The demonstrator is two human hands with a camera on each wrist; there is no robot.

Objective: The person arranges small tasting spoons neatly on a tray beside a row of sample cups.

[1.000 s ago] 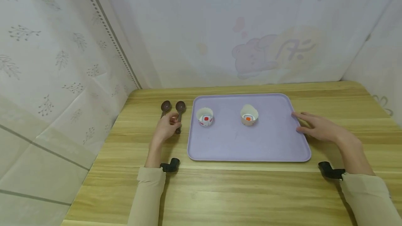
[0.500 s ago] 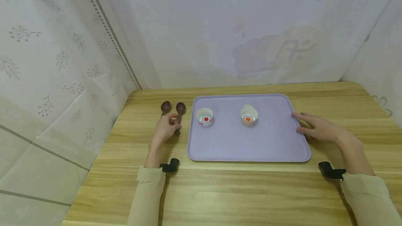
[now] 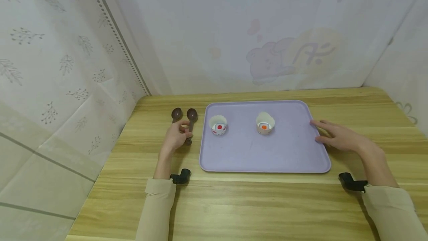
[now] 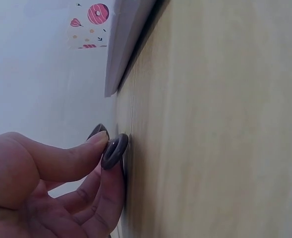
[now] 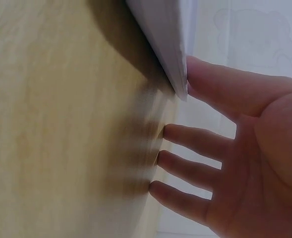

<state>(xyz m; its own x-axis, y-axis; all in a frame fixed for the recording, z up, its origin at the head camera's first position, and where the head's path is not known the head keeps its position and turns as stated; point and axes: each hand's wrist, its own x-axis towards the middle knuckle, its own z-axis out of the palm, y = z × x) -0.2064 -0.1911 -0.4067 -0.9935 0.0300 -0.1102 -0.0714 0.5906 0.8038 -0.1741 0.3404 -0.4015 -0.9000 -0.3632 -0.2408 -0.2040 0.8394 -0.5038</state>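
Observation:
My left hand (image 3: 174, 135) pinches the handle of a dark brown measuring spoon (image 3: 192, 115) between thumb and fingers, left of the tray. In the left wrist view the ring at its handle end (image 4: 115, 151) shows close to the tabletop. A second brown measuring spoon (image 3: 176, 113) lies just to its left, its handle mostly hidden by my hand. On the far side, my right hand (image 3: 344, 136) touches the right rim of a lilac tray (image 3: 287, 155). The right wrist view shows its fingers (image 5: 190, 141) extended and spread, with the thumb against the tray's edge.
Two small paper baking cups stand on the tray: a white one with red marks (image 3: 219, 130) at the left, a beige one (image 3: 265, 129) near the middle. The wooden table (image 3: 247, 207) ends at a pale printed curtain (image 3: 200, 40) behind.
The pinched spoon has shifted very slightly towards me, its handle end turning a little left. My right hand, the tray and the cups stay put.

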